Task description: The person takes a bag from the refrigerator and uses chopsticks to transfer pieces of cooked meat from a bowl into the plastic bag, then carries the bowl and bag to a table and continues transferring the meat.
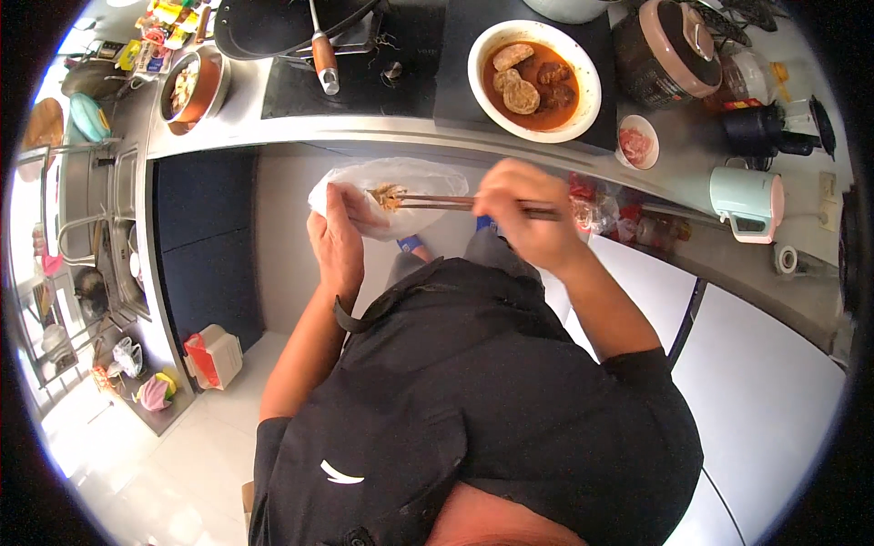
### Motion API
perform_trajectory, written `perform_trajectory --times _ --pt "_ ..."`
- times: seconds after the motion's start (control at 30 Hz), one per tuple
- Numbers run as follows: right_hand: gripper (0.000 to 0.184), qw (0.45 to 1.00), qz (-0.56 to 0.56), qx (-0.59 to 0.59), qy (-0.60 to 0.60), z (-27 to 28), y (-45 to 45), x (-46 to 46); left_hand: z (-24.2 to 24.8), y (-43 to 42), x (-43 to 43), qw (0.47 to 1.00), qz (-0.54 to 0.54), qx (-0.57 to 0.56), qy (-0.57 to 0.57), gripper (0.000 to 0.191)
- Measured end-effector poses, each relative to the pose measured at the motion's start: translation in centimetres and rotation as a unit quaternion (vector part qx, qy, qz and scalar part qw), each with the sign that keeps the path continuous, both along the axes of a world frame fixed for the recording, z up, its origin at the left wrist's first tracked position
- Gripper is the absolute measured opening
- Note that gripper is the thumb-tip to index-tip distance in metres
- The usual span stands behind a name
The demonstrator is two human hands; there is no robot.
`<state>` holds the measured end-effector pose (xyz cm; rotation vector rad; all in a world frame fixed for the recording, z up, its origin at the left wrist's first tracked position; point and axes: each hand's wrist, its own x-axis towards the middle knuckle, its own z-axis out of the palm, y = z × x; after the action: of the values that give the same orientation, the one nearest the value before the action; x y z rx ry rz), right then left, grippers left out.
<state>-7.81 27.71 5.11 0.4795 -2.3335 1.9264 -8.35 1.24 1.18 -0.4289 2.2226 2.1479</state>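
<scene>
My left hand holds up a thin translucent plastic bag, its thumb and fingers around the bag's left side. Dark wooden chopsticks are gripped in my right hand, which is slightly blurred. Their tips touch a clump of brownish food at the bag; whether they pinch it I cannot tell. Beyond my right hand, on the counter, stands a white bowl of reddish-brown sauce with several round pale and dark brown pieces in it.
A black wok with a wooden-handled utensil is on the cooktop. A metal pan stands left of it. At the right are a small bowl of raw meat, a rice cooker and a mint-coloured kettle. The counter edge runs across.
</scene>
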Motion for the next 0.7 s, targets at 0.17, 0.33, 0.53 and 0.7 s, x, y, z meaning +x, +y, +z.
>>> perform_trajectory --times 0.17,0.33,0.53,0.7 --pt "0.023 0.997 0.029 0.069 -0.030 -1.8 -3.7 -0.7 0.4 -0.8 0.9 0.999 -0.027 -0.039 0.007 0.045" --pt "0.023 0.995 0.031 0.083 -0.045 -1.7 -3.9 -0.6 1.2 -0.3 2.0 0.997 -0.036 -0.069 0.024 0.045" --pt "0.021 0.991 0.012 0.126 -0.035 -1.2 -4.7 -0.5 0.8 -0.7 2.9 0.997 -0.033 -0.048 0.041 0.036" --pt "0.021 0.993 0.029 0.106 -0.049 -1.5 -5.2 -0.2 0.1 -0.6 3.2 0.993 -0.021 -0.086 0.072 0.048"
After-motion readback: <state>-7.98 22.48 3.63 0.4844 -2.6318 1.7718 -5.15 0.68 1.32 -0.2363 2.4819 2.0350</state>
